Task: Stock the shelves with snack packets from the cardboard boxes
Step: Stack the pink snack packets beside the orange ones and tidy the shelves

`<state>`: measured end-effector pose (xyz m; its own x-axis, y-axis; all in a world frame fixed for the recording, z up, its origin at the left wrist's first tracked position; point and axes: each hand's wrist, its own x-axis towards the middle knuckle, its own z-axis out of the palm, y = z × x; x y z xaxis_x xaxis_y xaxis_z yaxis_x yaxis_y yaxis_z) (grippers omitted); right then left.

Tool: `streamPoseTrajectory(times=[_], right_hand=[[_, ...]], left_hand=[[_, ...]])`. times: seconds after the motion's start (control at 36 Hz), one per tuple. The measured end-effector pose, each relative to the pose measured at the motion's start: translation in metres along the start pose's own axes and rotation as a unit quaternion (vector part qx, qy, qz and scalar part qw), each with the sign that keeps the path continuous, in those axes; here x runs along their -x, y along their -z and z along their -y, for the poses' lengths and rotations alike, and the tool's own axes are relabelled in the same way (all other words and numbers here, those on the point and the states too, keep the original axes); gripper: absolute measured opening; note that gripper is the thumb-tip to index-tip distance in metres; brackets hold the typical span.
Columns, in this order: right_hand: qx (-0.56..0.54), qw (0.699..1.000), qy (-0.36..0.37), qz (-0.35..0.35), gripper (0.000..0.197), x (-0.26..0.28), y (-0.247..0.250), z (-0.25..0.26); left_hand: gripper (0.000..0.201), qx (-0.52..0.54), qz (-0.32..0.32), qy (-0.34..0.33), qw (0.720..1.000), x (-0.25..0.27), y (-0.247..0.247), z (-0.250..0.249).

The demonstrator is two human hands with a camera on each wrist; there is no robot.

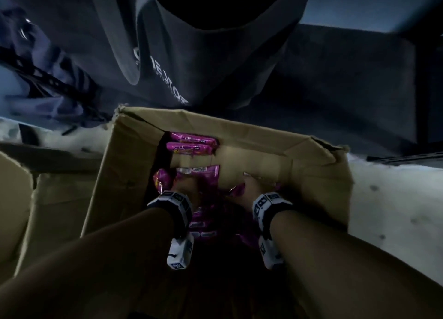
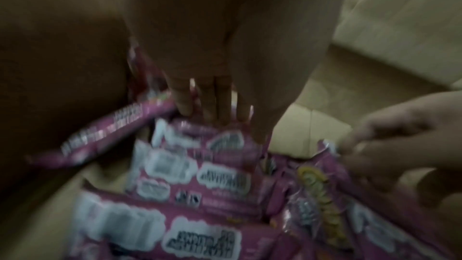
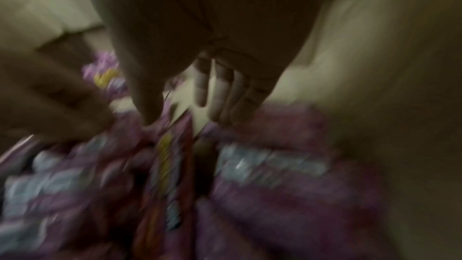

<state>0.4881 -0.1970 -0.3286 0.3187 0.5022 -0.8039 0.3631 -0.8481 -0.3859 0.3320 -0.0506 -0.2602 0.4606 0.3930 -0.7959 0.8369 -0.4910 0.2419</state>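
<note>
Cardboard, matte brown and creased along its folded flaps, forms the open box [image 1: 134, 165] that fills the middle of the head view, its far rim torn at the 11 o'clock corner. Glossy pink snack packets [image 1: 191, 144], flat pillow shapes with crimped ends and white label patches, lie stacked inside, two more tucked against the far wall at 12 o'clock. Both forearms reach in, each wearing a blocky white wrist unit. The left hand [image 2: 210, 94] has its grip curled over the top edge of one crinkled packet [image 2: 200, 167], fingers pressed together. The right hand [image 3: 220, 86] points straight fingers down toward the packets at 5 o'clock; blur hides whether its grip pinches anything. Pale speckled floor [image 1: 393, 203] surrounds the box.
</note>
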Motion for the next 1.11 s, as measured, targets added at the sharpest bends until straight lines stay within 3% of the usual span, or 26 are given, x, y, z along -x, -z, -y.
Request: streamPoseTrajectory(times=[0.06,0.14,0.33,0.42,0.56,0.78,0.89,1.11], right_hand=[[0.025,1.000,-0.009,-0.003,0.070,0.022,0.007,0.026],[0.051,0.998,-0.026,0.004,0.035,0.024,0.004,0.037],[0.001,0.999,0.002,-0.047,0.017,0.046,0.029,0.052],[-0.084,0.993,-0.012,-0.088,0.027,0.077,0.047,0.052],[-0.135,0.984,-0.019,-0.116,0.023,0.137,0.093,0.063],[-0.141,0.965,0.029,-0.219,0.020,0.243,0.183,0.078],[-0.154,0.971,0.048,-0.176,0.023,0.288,0.231,0.080],[-0.172,0.953,0.133,-0.213,0.014,0.366,0.324,0.088]], left_hand=[[0.027,0.004,-0.014,0.015,1.000,-0.002,-0.003,-0.004],[0.035,0.020,-0.040,0.003,0.999,-0.001,-0.006,-0.004],[0.039,0.039,-0.058,0.027,0.997,0.012,0.015,-0.004],[0.030,0.056,-0.079,0.046,0.994,0.037,0.040,-0.009],[0.022,0.113,-0.157,0.042,0.980,0.094,0.088,-0.036],[0.021,0.157,-0.229,-0.053,0.959,0.189,0.153,-0.113],[0.014,0.175,-0.247,-0.113,0.946,0.231,0.174,-0.153],[0.023,0.180,-0.302,-0.220,0.910,0.291,0.218,-0.226]])
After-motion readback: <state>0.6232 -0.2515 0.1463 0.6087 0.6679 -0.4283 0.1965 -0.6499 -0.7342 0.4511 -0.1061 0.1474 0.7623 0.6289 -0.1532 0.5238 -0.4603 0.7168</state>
